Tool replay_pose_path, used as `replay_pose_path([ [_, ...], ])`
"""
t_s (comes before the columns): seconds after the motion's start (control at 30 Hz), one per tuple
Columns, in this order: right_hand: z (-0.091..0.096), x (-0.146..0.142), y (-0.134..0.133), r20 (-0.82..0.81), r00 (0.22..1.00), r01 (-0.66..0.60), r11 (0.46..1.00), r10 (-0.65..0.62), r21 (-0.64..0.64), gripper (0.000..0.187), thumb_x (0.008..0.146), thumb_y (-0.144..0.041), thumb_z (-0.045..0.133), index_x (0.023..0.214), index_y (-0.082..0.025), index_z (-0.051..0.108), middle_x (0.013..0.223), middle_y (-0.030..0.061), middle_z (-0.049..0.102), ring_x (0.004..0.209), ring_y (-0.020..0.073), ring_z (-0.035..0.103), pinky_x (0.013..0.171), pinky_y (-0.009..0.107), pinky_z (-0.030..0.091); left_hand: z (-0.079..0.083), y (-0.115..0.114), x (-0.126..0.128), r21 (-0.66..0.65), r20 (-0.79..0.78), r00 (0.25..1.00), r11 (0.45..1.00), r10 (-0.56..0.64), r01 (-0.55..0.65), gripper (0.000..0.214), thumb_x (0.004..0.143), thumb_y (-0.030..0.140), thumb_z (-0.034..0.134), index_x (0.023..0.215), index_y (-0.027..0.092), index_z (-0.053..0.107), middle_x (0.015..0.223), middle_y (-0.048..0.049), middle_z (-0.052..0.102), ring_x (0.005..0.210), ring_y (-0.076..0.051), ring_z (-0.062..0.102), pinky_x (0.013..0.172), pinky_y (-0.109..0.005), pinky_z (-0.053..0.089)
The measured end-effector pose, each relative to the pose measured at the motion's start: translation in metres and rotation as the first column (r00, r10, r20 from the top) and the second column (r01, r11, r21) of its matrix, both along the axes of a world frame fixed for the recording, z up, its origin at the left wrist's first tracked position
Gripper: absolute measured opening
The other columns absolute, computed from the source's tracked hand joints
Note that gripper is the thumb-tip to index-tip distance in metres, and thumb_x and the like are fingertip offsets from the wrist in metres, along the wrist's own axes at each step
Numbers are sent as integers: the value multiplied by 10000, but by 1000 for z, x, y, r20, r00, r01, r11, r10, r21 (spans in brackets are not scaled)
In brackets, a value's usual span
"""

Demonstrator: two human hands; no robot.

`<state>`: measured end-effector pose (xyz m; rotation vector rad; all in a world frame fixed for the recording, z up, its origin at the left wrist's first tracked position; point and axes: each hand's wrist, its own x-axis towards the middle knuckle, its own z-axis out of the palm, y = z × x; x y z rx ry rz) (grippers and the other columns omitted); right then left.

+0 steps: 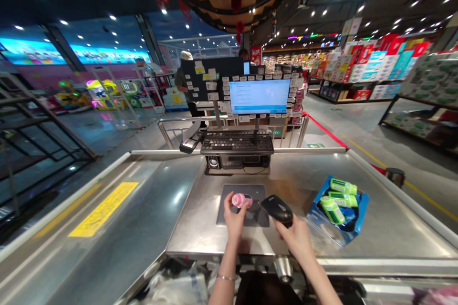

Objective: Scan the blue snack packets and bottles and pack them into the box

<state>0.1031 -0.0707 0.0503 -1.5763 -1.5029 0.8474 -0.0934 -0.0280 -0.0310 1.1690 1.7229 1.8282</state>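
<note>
My left hand [234,217] is closed around a small pink bottle [242,200], which lies on its side in the fingers with its cap to the left. The bottle is over a dark square plate [223,214] set in the metal counter. In my right hand [295,233] is a black handheld barcode scanner [277,208], its head pointing left at the bottle, with a small gap between them. To the right, a blue open box [327,233] holds several green bottles [342,199] lying on their sides.
Behind the plate stand a black keyboard [238,142] and a lit monitor [260,95] edged with small labels. A card terminal [192,140] is left of the keyboard. A yellow strip [103,209] marks the left counter. A metal cup-shaped holder [283,269] sits at the front edge.
</note>
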Motion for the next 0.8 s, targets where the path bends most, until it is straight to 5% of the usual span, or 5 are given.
replay_pose_path([
  [0.2, -18, -23, 8, -51, 999, -18, 1000, 18, 4, 319, 722, -504, 547, 638, -201, 603, 457, 37, 632, 489, 236, 633, 545, 296, 441, -31, 11, -57, -110, -57, 978, 973, 200, -206, 430, 621, 238, 705, 1028, 163, 586, 960, -71, 654, 851, -201, 633, 816, -368, 509],
  [0.43, -37, -37, 9, -104, 993, -57, 997, 53, -44, 317, 741, -509, 565, 666, -203, 600, 459, 23, 630, 488, 239, 641, 541, 295, 454, -60, 23, -103, -191, -325, 895, 906, 305, -379, 441, 668, 126, 599, 1104, 186, 581, 1108, -111, 628, 1084, -260, 566, 977, -435, 410],
  [0.67, -43, -31, 14, -100, 994, -46, 997, 40, -59, 327, 727, -521, 568, 634, -209, 590, 456, 24, 630, 489, 237, 642, 557, 297, 458, -44, 55, -126, -298, -423, 866, 862, 266, -410, 560, 721, 91, 553, 1274, 146, 487, 1240, -165, 571, 1176, -272, 524, 1000, -428, 397],
  [0.8, -44, -21, 18, -103, 995, -3, 999, -1, -35, 317, 728, -502, 569, 649, -196, 595, 460, 32, 634, 493, 235, 639, 572, 306, 456, -26, 59, -109, -233, -511, 815, 868, 275, -439, 822, 682, 104, 634, 1429, 150, 292, 1471, -228, 325, 1392, -341, 262, 1087, -523, 279],
])
